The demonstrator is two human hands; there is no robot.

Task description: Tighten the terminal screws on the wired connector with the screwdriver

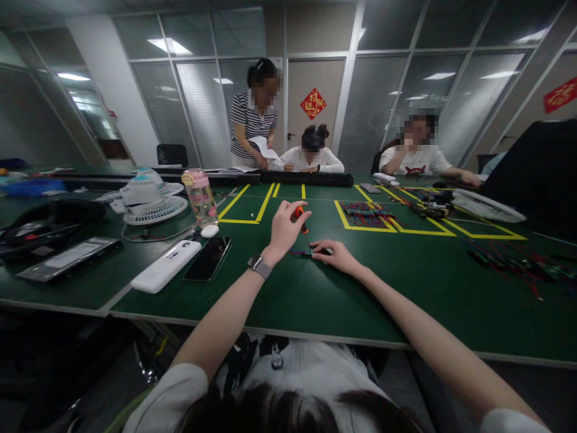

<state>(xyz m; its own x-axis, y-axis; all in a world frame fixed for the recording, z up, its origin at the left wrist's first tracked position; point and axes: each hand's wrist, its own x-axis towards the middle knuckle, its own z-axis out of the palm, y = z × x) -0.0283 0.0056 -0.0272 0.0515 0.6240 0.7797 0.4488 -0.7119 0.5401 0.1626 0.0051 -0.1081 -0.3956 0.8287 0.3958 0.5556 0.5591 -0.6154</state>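
My left hand [287, 225] is closed on the orange-and-black handle of a screwdriver [305, 227]. The screwdriver stands nearly upright, its thin shaft pointing down to a small terminal-like part with wires [309, 252] on the green table. Close by the tip, my right hand [334, 255] lies low over the tabletop, thumb and fingers pinched on that small part. Red and blue wires trail from it to the left. Its exact kind is too small to make out.
Wired parts lie heaped in a yellow-taped box [367, 215], with more wired parts [523, 264] at right. To the left are a phone [208, 258], a white power bank [166, 266], a bottle [201, 195] and white fans [153, 201]. Several people sit or stand across the table.
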